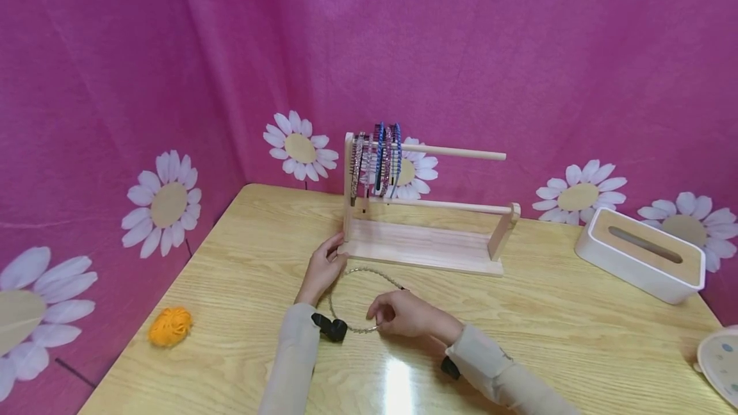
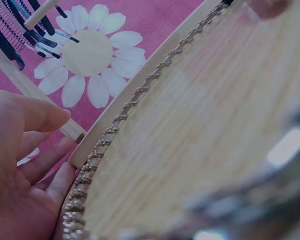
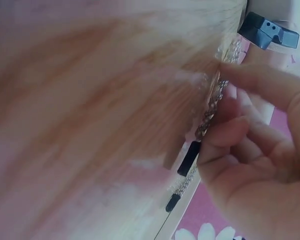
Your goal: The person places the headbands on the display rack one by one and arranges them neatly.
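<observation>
A gold, bead-twisted headband [image 1: 375, 270] with black tips lies between the hands, just in front of a wooden rack [image 1: 426, 245]. My right hand [image 1: 406, 314] pinches the headband near one black tip; in the right wrist view thumb and fingers meet on the beaded band [image 3: 208, 117]. My left hand [image 1: 324, 268] is at the rack's front left base corner, its fingers extended. Its fingertips touch that corner in the left wrist view, where the beaded band [image 2: 132, 102] runs close beside them. Several glittery and blue headbands [image 1: 379, 159] hang at the left of the upper rod.
An orange ball of yarn [image 1: 170, 326] lies at the table's left. A white tissue box [image 1: 640, 268] with a wooden top stands at the back right, and a pale round object [image 1: 721, 364] is at the right edge. Pink flowered cloth [image 1: 450, 50] hangs behind the table.
</observation>
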`<state>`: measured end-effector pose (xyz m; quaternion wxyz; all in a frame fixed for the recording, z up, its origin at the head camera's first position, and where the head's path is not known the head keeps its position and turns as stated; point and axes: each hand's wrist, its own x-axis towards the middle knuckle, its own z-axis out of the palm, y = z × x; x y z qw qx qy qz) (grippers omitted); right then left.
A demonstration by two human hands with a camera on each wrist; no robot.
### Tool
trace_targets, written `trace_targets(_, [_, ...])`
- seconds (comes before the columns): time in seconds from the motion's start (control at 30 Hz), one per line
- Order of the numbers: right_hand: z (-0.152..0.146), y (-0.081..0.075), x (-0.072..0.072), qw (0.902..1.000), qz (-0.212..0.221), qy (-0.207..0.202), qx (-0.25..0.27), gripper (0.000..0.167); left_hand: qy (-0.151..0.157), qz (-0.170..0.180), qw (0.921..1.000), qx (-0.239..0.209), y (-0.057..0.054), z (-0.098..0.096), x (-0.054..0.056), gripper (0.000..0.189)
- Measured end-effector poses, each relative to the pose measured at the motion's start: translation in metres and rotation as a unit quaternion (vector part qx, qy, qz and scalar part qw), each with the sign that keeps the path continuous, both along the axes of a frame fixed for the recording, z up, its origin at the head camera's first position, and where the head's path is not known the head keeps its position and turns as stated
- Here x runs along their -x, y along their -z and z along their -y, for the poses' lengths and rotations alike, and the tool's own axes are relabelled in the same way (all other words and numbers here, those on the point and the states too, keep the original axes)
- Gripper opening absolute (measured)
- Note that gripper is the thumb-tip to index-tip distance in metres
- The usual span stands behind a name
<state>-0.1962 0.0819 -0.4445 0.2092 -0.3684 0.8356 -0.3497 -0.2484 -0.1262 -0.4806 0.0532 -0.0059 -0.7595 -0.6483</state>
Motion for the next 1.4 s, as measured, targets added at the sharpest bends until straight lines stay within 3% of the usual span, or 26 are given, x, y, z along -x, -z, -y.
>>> trace_targets(0.23, [-0.015,0.000,-0.004,0.9995,-0.006,-0.030,0.012,0.021,-0.003,0.004,1.0000,0.003,0.002,0.000,0.001,0.049])
trace_targets(0.47, [-0.041,-0.005,-0.012,0.9992,-0.014,0.002,0.036,0.017,0.000,0.000,1.0000,0.002,-0.001,0.000,0.000,0.049])
trace_targets(0.73, [-0.067,-0.012,-0.019,0.9912,0.051,0.057,0.109,0.017,0.004,-0.001,1.0000,0.009,-0.033,-0.003,-0.019,0.047])
trace_targets(0.83, [-0.076,-0.014,-0.021,0.9845,0.062,0.068,0.149,0.020,0.004,0.004,0.9999,0.009,-0.037,-0.003,-0.021,0.048])
trace_targets(0.93, [-0.087,-0.017,-0.024,0.9766,0.075,0.074,0.187,0.025,0.006,0.001,0.9999,0.015,-0.035,-0.003,-0.020,0.047])
trace_targets(1.17, [-0.117,-0.022,-0.034,0.9479,0.128,0.116,0.268,0.032,-0.001,0.005,0.9999,0.016,-0.002,0.000,-0.001,0.049])
trace_targets(1.4, [-0.145,-0.024,-0.040,0.9224,0.120,0.155,0.333,0.042,-0.002,0.010,0.9998,0.017,0.001,0.001,0.001,0.049])
